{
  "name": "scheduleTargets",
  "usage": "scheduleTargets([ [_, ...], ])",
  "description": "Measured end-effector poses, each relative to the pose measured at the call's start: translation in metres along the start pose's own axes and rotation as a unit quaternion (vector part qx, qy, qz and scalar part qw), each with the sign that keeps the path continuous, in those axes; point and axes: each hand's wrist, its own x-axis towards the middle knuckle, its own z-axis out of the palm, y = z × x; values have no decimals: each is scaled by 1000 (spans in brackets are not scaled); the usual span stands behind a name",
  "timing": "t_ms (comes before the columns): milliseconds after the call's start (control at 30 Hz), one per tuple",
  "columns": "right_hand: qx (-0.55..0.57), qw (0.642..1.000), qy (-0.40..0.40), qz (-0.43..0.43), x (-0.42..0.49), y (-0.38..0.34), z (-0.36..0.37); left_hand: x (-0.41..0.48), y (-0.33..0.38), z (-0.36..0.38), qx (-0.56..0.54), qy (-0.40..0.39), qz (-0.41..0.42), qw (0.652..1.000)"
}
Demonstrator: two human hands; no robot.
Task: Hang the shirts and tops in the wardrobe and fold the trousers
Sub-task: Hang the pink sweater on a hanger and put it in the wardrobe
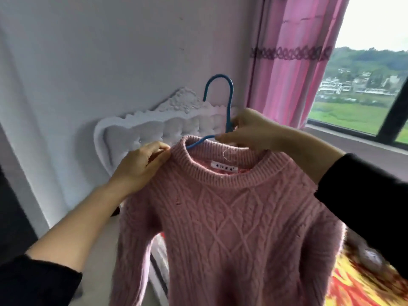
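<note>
Bedroom in a home, as far as I can see from here: white tufted headboard with a carved top against a plain pale wall, and a bed with a loud orange-red bedspread at lower right. Pink curtain beside a dark-framed window looking out on green fields and low buildings. Pink knitted sweater on a blue hanger fits household laundry.

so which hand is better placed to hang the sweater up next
Right, probably: the right hand holds the hanger under its hook; the left hand only pinches the sweater collar.
</note>
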Motion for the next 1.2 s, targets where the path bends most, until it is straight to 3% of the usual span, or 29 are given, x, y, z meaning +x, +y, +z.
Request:
scheduleTargets([
  [333, -142, 981, -62, -116, 122, -204, 142, -53, -165, -172, 102, 74, -119, 985],
  [700, -40, 979, -136, -150, 237, -349, 264, -58, -313, -312, 152, 100, -227, 957],
  [900, -8, 977, -84, -197, 312, -410, 320, -34, -389, -371, 182, 71, -242, 951],
  [1067, 120, 975, -23, -188, 386, -463, 363, -3, -452, -431, 238, 54, -262, 934],
  [1200, 124, 966, 28, -223, 445, -518, 390, 22, -493, -486, 351, 55, -259, 898],
])
